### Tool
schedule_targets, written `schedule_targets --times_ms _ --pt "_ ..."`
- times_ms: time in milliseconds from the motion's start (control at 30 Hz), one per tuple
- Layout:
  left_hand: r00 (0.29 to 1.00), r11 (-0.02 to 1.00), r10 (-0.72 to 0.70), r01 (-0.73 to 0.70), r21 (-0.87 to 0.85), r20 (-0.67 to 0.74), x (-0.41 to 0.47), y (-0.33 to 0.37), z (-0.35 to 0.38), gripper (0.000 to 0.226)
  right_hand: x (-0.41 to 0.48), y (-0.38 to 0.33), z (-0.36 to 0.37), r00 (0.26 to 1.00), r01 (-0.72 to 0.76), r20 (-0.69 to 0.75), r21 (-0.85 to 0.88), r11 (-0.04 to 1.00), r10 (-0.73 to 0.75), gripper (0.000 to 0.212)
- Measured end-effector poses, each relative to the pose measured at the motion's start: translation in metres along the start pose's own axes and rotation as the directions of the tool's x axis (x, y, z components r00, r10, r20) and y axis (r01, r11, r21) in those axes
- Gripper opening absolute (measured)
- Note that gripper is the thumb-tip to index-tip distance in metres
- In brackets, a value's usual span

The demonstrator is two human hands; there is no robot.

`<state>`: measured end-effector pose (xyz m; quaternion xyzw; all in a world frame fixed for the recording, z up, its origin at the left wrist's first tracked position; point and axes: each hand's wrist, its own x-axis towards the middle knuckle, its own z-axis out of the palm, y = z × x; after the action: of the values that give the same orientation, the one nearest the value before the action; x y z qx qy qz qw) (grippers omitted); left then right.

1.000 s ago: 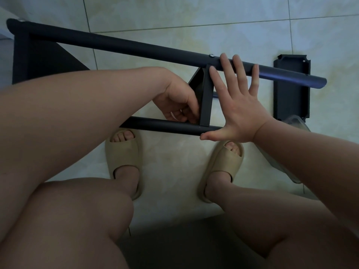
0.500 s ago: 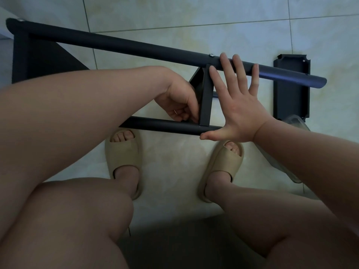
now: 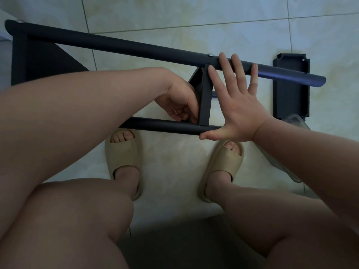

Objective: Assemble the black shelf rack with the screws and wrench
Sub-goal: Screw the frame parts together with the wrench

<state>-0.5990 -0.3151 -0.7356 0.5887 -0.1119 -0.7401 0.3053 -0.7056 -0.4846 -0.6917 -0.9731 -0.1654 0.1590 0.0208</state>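
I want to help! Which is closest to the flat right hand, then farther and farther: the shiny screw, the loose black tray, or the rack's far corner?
1. Shiny screw, just beside the right hand's fingertips.
2. Loose black tray, on the floor to its right.
3. Rack's far corner, far left.

Left hand [image 3: 179, 105] fingertips hidden behind black metal shelf panel [image 3: 204, 98]; whatever they pinch too small to tell. Clear plastic bag [image 3: 291, 150] partly covered by right forearm. Black rack frame [image 3: 116, 45] cut off at left edge.
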Motion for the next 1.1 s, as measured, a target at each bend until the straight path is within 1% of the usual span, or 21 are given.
schedule_targets --times_ms 233,433,500,633,933,1100 --pt "1.000 1.000 -0.026 0.026 -0.012 0.012 -0.0017 0.0022 -0.0019 0.013 0.0001 0.0010 0.0011 1.000 0.001 -0.004 0.001 1.000 -0.001 0.139" --pt "0.996 0.998 -0.055 0.056 -0.005 0.071 -0.0053 -0.0010 -0.0016 0.013 0.0003 0.0009 0.0023 1.000 0.005 -0.013 0.001 1.000 -0.005 0.139" --pt "0.997 0.999 -0.039 0.040 -0.011 0.059 -0.0037 -0.0018 0.0004 0.007 0.0003 0.0011 0.0023 1.000 0.005 -0.014 0.003 1.000 -0.005 0.139" --pt "1.000 0.999 -0.014 0.014 -0.029 0.013 -0.0003 -0.0007 0.0011 0.009 0.0003 0.0010 0.0018 1.000 0.004 -0.010 0.005 1.000 -0.003 0.139" --pt "1.000 0.996 0.013 -0.012 -0.090 0.001 -0.0006 0.0014 0.0036 0.014 0.0006 0.0012 0.0021 1.000 0.009 -0.012 0.006 1.000 -0.009 0.139" --pt "1.000 0.996 0.000 0.002 -0.087 0.023 -0.0019 -0.0012 0.0014 0.010 0.0012 0.0013 0.0024 1.000 0.010 -0.016 0.006 1.000 -0.010 0.139"
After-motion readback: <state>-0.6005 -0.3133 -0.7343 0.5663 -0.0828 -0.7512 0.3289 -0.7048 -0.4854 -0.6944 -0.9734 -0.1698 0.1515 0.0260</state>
